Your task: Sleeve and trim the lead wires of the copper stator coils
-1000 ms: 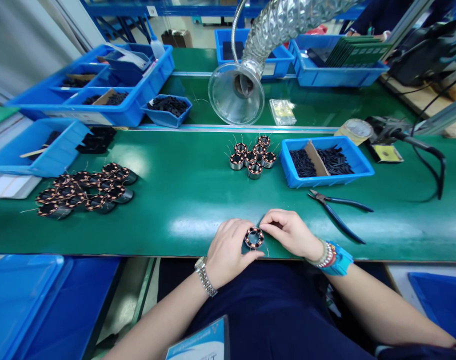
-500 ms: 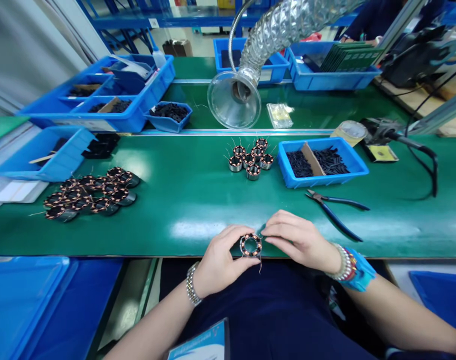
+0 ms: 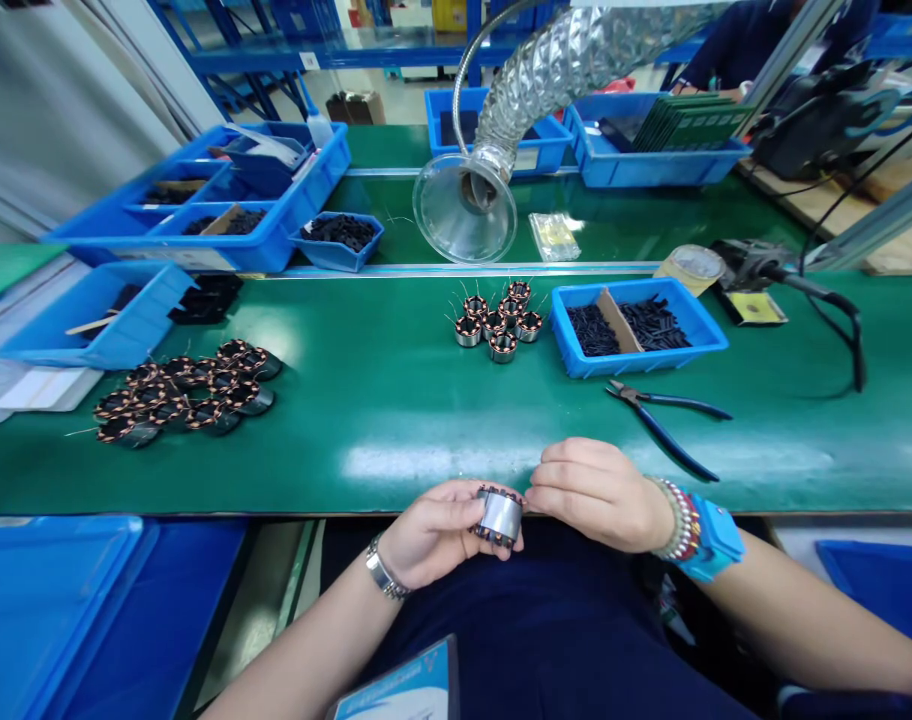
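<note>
The left hand grasps a silver, copper-wound metal ring, smooth wall facing up, at the near edge of the green bench. Beside it, the right hand has its fingers bunched; I can't tell whether they pinch anything. Blue-handled metal pliers lie beyond, rightward.

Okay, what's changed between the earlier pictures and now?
The left hand still holds the ring, but has tipped it: earlier its open end faced the camera, now its metal side does. The right hand stays at its right edge. The pliers and the tray beside them haven't moved.
</note>
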`<state>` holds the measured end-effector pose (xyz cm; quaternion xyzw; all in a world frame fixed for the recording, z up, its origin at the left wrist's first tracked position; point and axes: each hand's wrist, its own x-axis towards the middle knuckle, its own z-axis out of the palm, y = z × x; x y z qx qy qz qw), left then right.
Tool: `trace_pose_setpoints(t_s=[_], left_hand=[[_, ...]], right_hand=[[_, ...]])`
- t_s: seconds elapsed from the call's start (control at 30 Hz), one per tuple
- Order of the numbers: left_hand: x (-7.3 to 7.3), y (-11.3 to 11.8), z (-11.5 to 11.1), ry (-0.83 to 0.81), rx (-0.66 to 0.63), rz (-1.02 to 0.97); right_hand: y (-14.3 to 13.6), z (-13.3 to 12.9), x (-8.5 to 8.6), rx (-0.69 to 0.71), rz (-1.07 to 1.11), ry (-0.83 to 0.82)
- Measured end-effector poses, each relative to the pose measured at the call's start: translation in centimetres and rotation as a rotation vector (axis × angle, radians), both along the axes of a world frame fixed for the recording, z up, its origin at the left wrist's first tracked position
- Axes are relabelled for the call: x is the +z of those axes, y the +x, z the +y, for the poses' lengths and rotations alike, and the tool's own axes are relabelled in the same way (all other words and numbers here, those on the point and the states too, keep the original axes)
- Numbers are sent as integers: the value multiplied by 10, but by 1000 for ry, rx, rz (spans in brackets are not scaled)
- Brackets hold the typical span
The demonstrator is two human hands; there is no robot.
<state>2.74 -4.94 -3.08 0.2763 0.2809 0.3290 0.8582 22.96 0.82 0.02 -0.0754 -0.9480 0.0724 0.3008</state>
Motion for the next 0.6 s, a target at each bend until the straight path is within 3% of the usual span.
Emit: trace_pose_setpoints(t_s=[0.1, 0.17, 0.23, 0.33, 0.4, 0.43, 0.5, 0.6], left_hand=[[4, 0, 0, 112, 22, 76], [8, -1, 0, 320, 62, 261], [11, -1, 1, 662, 141, 562], [10, -2, 2, 1287, 294, 1012], [7, -3, 3, 1560, 349, 1182], [6, -4, 3, 1618, 361, 1224], [4, -5, 4, 1602, 366, 1241], [5, -5, 5, 1449, 341, 1161]], right_hand=[[-3, -3, -3, -40, -5, -59], [-6, -8, -5, -100, 2, -225], [-10, -13, -7, -199, 29, -528], [-17, -19, -10, -292, 91, -1183], [-19, -21, -12, -273, 120, -1526], [-19, -22, -12, -266, 122, -1592], [-17, -22, -13, -330, 103, -1445], [-9, -20, -15, -421, 87, -815]])
